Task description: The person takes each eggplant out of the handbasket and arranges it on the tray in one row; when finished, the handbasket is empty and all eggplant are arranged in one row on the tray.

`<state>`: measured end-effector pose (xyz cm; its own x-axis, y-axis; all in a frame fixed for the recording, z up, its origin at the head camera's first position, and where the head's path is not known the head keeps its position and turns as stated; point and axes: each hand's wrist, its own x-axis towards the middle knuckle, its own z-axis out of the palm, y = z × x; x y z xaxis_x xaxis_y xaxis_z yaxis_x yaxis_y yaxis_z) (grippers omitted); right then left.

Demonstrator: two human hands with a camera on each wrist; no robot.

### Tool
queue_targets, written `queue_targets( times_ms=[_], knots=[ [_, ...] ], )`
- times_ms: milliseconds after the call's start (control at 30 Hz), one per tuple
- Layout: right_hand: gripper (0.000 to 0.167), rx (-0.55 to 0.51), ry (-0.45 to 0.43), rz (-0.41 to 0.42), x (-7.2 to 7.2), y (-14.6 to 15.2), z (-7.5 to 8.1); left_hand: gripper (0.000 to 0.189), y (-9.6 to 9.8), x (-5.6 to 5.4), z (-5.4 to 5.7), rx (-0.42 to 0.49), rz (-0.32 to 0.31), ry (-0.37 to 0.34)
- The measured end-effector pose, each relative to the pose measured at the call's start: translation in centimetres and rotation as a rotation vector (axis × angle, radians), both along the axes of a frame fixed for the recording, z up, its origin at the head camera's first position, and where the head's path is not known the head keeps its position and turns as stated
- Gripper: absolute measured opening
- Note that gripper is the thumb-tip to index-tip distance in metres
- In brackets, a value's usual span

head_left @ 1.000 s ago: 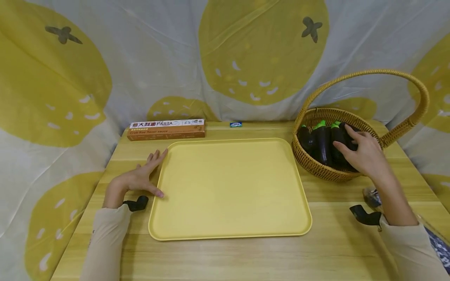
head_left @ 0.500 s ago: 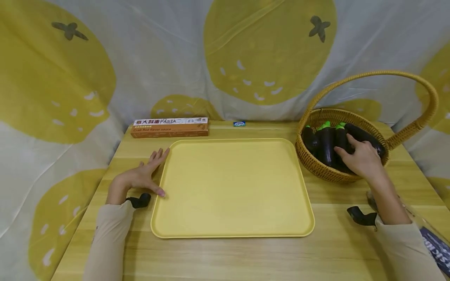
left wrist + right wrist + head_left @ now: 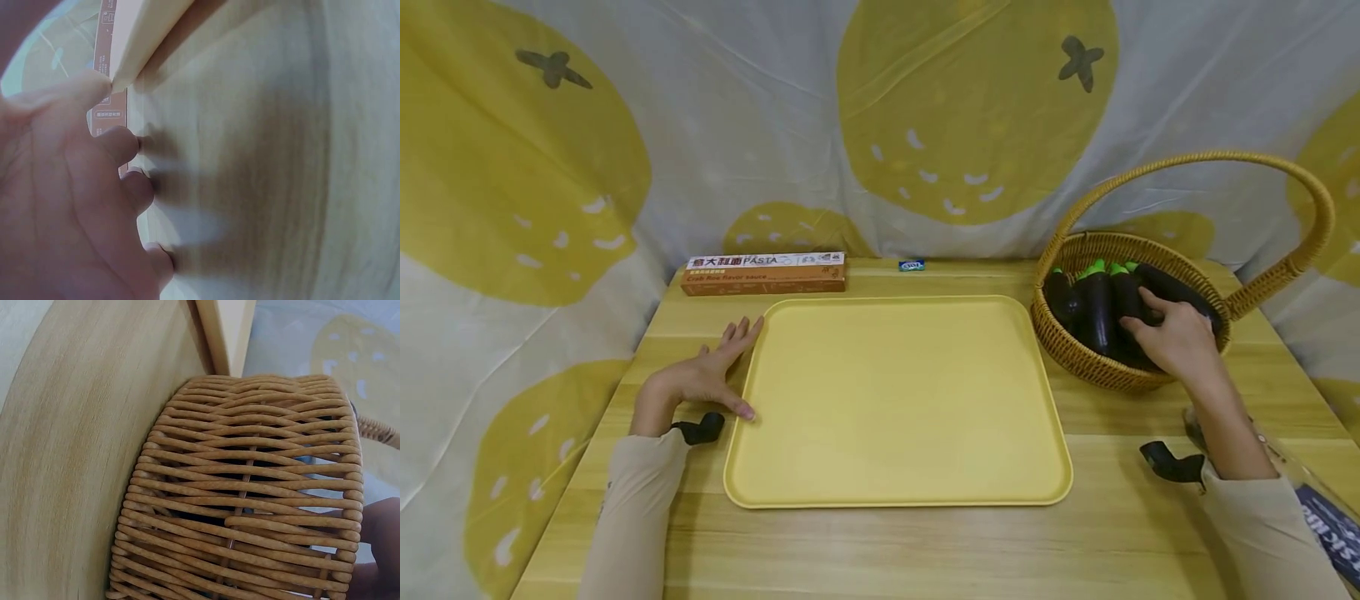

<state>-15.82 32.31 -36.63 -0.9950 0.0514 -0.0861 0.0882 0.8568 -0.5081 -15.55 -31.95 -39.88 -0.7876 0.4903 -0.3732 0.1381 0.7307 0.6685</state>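
My left hand [image 3: 711, 379] lies at the left edge of the yellow tray [image 3: 898, 400], fingers spread, with the thumb and index fingertip at its rim. In the left wrist view the palm [image 3: 69, 200] faces the camera and fingertips meet the tabletop. My right hand [image 3: 1176, 337] reaches into a round wicker basket [image 3: 1097, 375] holding several dark eggplants with green caps. Thumb and index finger bracket an eggplant [image 3: 1124, 296]; the other fingers are largely hidden. Another eggplant [image 3: 1172, 287] lies behind them. Woven basket wall [image 3: 237, 487] fills most of the right wrist view.
A pasta box [image 3: 763, 275] lies behind the tray, beside a small blue packet [image 3: 912, 265]. The tall basket handle [image 3: 1217, 156] arches over the right side. A package with dark blue print [image 3: 1330, 521] lies partly under the right forearm. Patterned cloth [image 3: 737, 100] hangs behind the table.
My right hand has drawn slightly down within the basket, uncovering the rightmost eggplant, and its thumb and index finger now close around the neighbouring one. My left hand stays at the tray; the head view shifted slightly.
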Motion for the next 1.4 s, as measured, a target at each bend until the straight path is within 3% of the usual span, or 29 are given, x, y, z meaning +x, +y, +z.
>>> queue_targets(
  times_ms=[333,533,933,1167,1400],
  knots=[
    [0.069,-0.014,-0.013,0.012,0.4,0.4,-0.1,0.149,0.0,0.0,0.0,-0.002,-0.005,-0.003],
    [0.071,-0.021,-0.023,0.026,1.3,0.7,1.1,0.149,0.0,0.0,0.0,-0.004,0.002,-0.009],
    [0.07,-0.082,-0.066,0.058,5.4,-0.1,4.6,0.148,0.0,-0.1,0.2,0.012,0.007,-0.014],
    [0.069,-0.063,-0.042,0.08,7.4,-2.0,5.7,0.148,-0.1,0.1,0.2,0.007,0.002,-0.016],
    [0.065,-0.076,-0.048,0.183,7.7,-6.6,6.6,0.148,0.0,0.1,0.1,0.01,-0.004,-0.011]
  ],
)
